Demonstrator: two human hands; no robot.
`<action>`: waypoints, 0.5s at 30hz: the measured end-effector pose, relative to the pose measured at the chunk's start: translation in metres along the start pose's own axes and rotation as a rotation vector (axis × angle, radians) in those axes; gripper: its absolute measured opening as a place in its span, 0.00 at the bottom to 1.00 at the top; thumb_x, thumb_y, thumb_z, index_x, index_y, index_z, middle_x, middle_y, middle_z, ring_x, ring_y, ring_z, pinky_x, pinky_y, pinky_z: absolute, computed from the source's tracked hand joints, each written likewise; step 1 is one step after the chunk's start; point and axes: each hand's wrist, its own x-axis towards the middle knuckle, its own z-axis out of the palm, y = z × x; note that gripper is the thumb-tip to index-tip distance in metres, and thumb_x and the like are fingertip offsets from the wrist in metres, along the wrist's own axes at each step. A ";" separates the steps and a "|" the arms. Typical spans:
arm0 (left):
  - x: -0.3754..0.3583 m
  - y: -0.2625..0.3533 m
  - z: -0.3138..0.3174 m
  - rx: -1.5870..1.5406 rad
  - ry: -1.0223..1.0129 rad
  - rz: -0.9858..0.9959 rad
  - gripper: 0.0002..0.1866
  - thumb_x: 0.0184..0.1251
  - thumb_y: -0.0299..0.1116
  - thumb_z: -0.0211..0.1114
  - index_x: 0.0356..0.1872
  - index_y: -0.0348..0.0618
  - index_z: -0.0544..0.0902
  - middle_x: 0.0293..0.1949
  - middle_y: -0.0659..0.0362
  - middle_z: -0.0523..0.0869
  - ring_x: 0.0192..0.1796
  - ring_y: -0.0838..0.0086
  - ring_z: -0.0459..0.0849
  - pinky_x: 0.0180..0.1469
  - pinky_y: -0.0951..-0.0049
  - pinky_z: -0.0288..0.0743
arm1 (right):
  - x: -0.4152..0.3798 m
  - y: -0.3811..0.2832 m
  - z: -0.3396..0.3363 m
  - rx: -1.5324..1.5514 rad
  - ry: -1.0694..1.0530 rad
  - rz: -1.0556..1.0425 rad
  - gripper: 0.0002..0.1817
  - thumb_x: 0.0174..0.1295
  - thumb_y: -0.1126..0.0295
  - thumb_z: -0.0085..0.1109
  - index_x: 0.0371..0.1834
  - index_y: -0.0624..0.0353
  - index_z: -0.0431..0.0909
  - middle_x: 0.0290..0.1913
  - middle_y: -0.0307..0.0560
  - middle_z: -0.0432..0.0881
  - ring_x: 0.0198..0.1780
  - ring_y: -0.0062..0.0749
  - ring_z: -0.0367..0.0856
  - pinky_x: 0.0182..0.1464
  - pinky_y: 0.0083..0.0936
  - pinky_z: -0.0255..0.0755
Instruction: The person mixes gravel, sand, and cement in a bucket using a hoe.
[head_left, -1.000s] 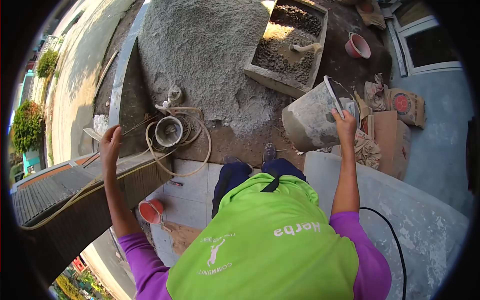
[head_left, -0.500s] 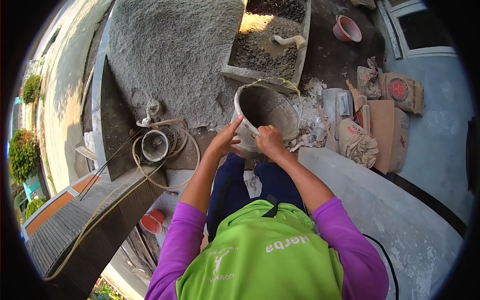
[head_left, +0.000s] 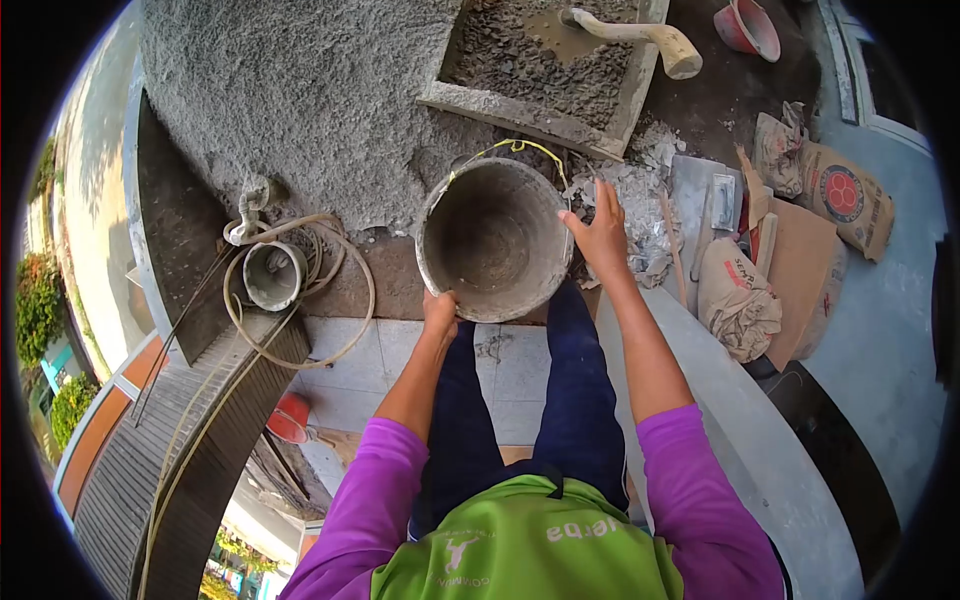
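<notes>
A grey, cement-crusted bucket (head_left: pixel 500 298) faces me mouth up above my legs, and no load shows inside it. Its yellow handle (head_left: pixel 516 146) arches over the far rim. My left hand (head_left: pixel 440 311) is closed on the near left rim. On the right side, my right hand (head_left: pixel 602 238) has its fingers spread, with the thumb at or very near the rim; whether it touches is hard to tell. Beyond the bucket lies a mixing trough (head_left: pixel 520 118) with wet grey mix (head_left: pixel 535 70) and a wooden tool handle (head_left: pixel 640 35) sticking out.
A sand heap (head_left: pixel 290 100) fills the far left. A small bucket (head_left: pixel 274 277) sits within a coiled hose (head_left: pixel 368 290). At right are cement bags (head_left: pixel 845 195), cardboard (head_left: pixel 800 265) and a trowel (head_left: pixel 722 200). Red buckets (head_left: pixel 748 30) stand far right and lower left.
The bucket has gone from tilted to mouth up, nearer my body. My right hand has left its grip and opened; my left hand has closed on the rim. The view has shifted.
</notes>
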 end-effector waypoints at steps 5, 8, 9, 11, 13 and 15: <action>0.062 -0.026 0.045 -0.086 -0.045 0.041 0.33 0.53 0.14 0.53 0.66 0.37 0.68 0.51 0.49 0.82 0.43 0.61 0.87 0.35 0.65 0.84 | 0.089 0.047 0.049 0.548 -0.349 0.225 0.42 0.64 0.60 0.70 0.79 0.59 0.62 0.55 0.54 0.85 0.53 0.34 0.84 0.55 0.31 0.78; 0.115 -0.053 0.061 -0.069 -0.070 0.064 0.33 0.53 0.13 0.53 0.66 0.35 0.69 0.53 0.50 0.82 0.51 0.60 0.84 0.53 0.65 0.81 | 0.106 0.050 0.066 0.596 -0.469 0.247 0.32 0.66 0.63 0.69 0.72 0.60 0.72 0.45 0.50 0.87 0.45 0.26 0.83 0.49 0.29 0.78; 0.130 -0.058 0.068 -0.070 -0.061 0.060 0.33 0.53 0.13 0.53 0.65 0.34 0.70 0.53 0.50 0.82 0.52 0.60 0.84 0.54 0.66 0.80 | 0.098 0.033 0.057 0.421 -0.339 0.185 0.23 0.67 0.66 0.67 0.63 0.62 0.80 0.42 0.51 0.85 0.40 0.27 0.83 0.45 0.32 0.78; 0.146 -0.063 0.077 -0.118 -0.095 0.033 0.32 0.52 0.12 0.54 0.64 0.34 0.71 0.54 0.50 0.82 0.53 0.61 0.83 0.55 0.65 0.79 | 0.087 0.041 0.063 0.251 -0.126 0.127 0.22 0.65 0.66 0.67 0.61 0.62 0.81 0.47 0.53 0.85 0.45 0.40 0.83 0.48 0.37 0.77; 0.157 -0.062 0.090 -0.143 -0.083 0.049 0.33 0.52 0.12 0.54 0.65 0.34 0.71 0.54 0.50 0.82 0.54 0.60 0.83 0.55 0.64 0.79 | 0.088 0.052 0.070 0.167 0.003 0.097 0.24 0.64 0.65 0.67 0.62 0.63 0.79 0.57 0.56 0.82 0.58 0.51 0.81 0.59 0.43 0.75; 0.158 -0.070 0.093 -0.157 -0.078 0.063 0.34 0.51 0.11 0.54 0.65 0.35 0.71 0.54 0.49 0.82 0.54 0.58 0.82 0.56 0.62 0.79 | 0.093 0.072 0.087 0.094 0.064 0.075 0.28 0.63 0.64 0.68 0.64 0.64 0.76 0.61 0.59 0.80 0.62 0.55 0.78 0.64 0.43 0.72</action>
